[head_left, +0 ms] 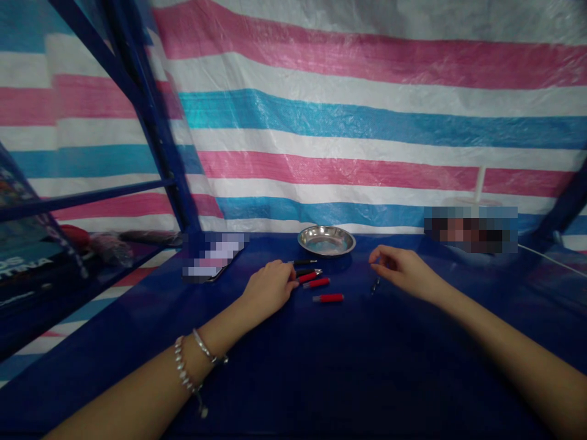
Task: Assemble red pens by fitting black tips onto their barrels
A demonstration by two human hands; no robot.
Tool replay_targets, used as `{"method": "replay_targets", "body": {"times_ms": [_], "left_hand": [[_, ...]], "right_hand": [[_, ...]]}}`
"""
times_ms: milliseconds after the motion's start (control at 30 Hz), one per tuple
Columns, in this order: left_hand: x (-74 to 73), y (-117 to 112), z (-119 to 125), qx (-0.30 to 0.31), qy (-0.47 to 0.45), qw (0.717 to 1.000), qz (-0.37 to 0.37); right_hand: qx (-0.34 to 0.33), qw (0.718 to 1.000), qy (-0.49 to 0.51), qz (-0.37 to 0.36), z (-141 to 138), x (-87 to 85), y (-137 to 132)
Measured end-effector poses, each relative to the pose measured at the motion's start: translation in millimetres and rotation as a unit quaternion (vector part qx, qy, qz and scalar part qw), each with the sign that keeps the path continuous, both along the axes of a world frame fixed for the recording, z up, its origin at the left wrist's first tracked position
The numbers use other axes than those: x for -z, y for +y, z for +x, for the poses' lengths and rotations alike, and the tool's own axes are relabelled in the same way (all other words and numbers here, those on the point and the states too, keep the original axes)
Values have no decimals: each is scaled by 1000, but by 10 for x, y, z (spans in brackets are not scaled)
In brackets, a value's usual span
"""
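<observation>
My left hand [269, 286] rests on the dark blue table [321, 366], its fingers curled against a small cluster of pens: a black pen [304, 262], a black and red pen [308, 274] and a red pen part [316, 283]. A further red piece [329, 297] lies a little nearer to me, untouched. My right hand [398, 267] hovers to the right with its fingers loosely curled, just above a small dark metal piece [376, 285] on the table. Whether that hand holds anything is unclear.
A round metal dish [326, 240] stands at the back of the table by the striped tarpaulin wall [367, 140]. A blurred flat object [213, 256] lies at back left, another blurred thing [470, 229] at back right. Blue metal frame bars [151, 122] rise on the left.
</observation>
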State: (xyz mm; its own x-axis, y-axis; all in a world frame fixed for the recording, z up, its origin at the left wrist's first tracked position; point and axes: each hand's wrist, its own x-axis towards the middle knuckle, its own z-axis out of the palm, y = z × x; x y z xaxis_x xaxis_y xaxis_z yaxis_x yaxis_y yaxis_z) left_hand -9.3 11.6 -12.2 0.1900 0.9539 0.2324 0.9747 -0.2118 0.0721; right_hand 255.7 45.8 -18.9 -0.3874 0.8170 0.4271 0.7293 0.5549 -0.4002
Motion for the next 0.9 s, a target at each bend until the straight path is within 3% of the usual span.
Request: {"method": "replay_targets", "body": {"times_ms": [633, 900], "left_hand": [[-13, -86, 92, -2, -5, 999, 37], [-66, -173, 188, 48, -50, 995, 78]], "right_hand": [[-17, 1000, 10, -14, 14, 12, 17], [-30, 999, 27, -15, 4, 14, 8]]}}
